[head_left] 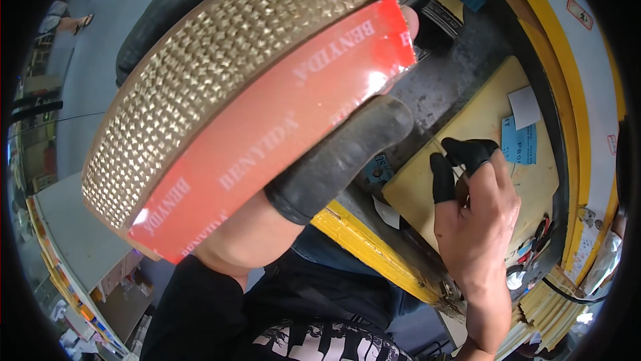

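Note:
A large curved piece (220, 54) with a band of gold square studs fills the upper middle, red printed film (280, 124) along its lower side. My left hand (307, 181) grips it from beneath, the thumb in a long black rubber sleeve, much of the hand hidden behind it. My right hand (467, 207), with black finger cots, is closed on a thin metal tool (433, 140) just right of the left thumb. It is over a yellowish pad (427, 194) on the dark bench, where blue paper (517, 144) and a white square (524, 107) lie.
A yellow wooden edge (360, 241) runs below the bench recess, another curves round the right. Small tools (534, 247) sit at the lower right. A person's foot in a sandal (72, 24) shows at upper left, a shelving unit (93, 294) at lower left.

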{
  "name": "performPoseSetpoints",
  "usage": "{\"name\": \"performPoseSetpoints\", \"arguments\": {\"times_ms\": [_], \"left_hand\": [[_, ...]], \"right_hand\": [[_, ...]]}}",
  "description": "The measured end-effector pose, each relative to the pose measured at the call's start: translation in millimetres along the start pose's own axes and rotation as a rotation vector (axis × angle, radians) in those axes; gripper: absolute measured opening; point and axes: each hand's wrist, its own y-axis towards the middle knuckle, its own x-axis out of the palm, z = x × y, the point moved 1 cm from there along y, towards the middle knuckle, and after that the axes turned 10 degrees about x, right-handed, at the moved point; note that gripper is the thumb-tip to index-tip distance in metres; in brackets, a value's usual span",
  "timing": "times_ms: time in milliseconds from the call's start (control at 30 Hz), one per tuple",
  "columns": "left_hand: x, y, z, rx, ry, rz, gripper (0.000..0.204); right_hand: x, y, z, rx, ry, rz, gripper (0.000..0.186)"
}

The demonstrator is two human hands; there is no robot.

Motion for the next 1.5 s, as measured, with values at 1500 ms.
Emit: {"name": "performPoseSetpoints", "arguments": {"times_ms": [1500], "left_hand": [[-11.6, 8.2, 36.0, -0.180, 0.240, 0.020, 0.065]], "right_hand": [[-28.6, -51.6, 69.0, 0.256, -0.025, 0.190, 0.038]]}}
